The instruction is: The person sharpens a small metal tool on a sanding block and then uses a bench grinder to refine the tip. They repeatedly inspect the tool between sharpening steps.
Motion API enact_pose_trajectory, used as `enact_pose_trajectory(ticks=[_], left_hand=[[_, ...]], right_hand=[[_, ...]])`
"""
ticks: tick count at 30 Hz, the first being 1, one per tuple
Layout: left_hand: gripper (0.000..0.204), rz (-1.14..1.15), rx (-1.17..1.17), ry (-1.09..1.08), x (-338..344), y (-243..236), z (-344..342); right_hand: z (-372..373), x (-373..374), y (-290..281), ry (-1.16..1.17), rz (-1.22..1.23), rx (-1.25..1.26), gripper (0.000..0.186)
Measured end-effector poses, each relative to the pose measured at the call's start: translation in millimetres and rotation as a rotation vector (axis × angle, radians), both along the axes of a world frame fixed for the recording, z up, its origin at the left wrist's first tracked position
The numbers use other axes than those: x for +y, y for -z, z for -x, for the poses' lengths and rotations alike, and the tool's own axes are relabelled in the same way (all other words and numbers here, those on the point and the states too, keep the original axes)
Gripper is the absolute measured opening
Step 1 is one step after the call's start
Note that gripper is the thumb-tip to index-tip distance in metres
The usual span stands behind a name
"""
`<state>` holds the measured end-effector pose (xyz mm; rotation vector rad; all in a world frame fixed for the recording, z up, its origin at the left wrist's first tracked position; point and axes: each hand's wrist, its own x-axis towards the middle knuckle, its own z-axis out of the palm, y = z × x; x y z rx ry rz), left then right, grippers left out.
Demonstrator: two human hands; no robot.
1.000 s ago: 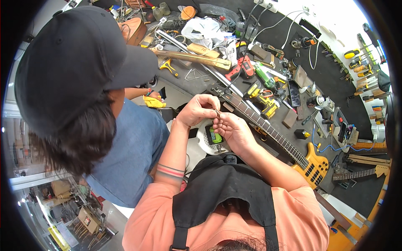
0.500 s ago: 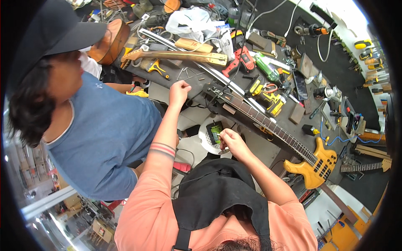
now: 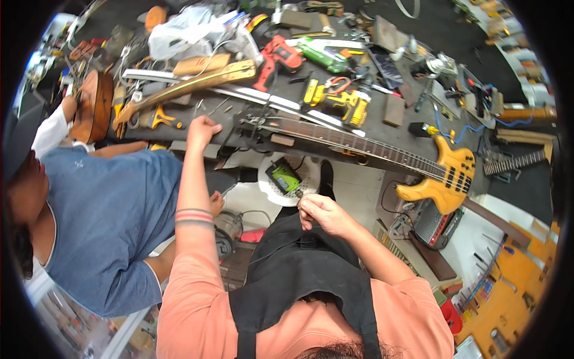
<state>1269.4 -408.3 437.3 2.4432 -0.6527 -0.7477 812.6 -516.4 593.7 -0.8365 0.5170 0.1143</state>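
Observation:
My left hand (image 3: 203,128) is stretched out to the dark workbench (image 3: 179,116), fingers curled into a loose fist beside small loose metal parts. My right hand (image 3: 321,213) is held close to my black apron, fingertips pinched on a small thin piece that is too small to identify. A yellow-bodied bass guitar (image 3: 445,173) lies across the bench, with its headstock (image 3: 257,122) just right of my left hand. A green handheld device (image 3: 284,178) sits on a white round surface below the guitar neck, just above my right hand.
A person in a blue shirt (image 3: 101,215) stands close on my left, with an arm under mine. The bench is crowded with a yellow drill (image 3: 350,106), a red tool (image 3: 278,54), a wooden guitar neck (image 3: 191,84), pliers and a white plastic bag (image 3: 185,33). A small black amplifier (image 3: 436,224) stands lower right.
My hands were together over the guitar neck; the left has since reached out to the bench and the right has dropped toward my chest. The view has tilted down and the person beside me has shifted left.

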Motion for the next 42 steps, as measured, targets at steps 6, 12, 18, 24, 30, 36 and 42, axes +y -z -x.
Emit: enact_pose_trajectory(ticks=[6, 12, 18, 24, 30, 36, 42], left_hand=[[0.024, 0.328, -0.376, 0.014, -86, -102, 101], [0.069, 0.187, -0.683, 0.977, -266, -96, 257], [0.066, 0.015, -0.554, 1.079, -310, -49, 274], [0.080, 0.067, -0.258, 1.008, -315, -78, 267], [0.082, 0.277, 0.243, 0.639, -290, -219, 301], [0.044, 0.853, 0.725, 0.146, -133, -296, 392], [0.046, 0.885, 0.662, 0.016, -10, -319, 490]], right_hand=[[42, -53, -42, 0.356, 0.145, 0.095, 0.015], [91, -103, -47, 0.652, 0.047, -0.014, 0.021], [141, -151, -66, 0.704, 0.386, -0.016, 0.014], [181, -201, -91, 0.521, 0.953, -0.074, 0.016], [195, -229, -91, 0.648, 0.347, -0.236, 0.016], [147, -230, -106, 0.705, -0.170, -0.365, 0.024], [92, -137, -207, 0.423, -0.312, -0.678, 0.024]])
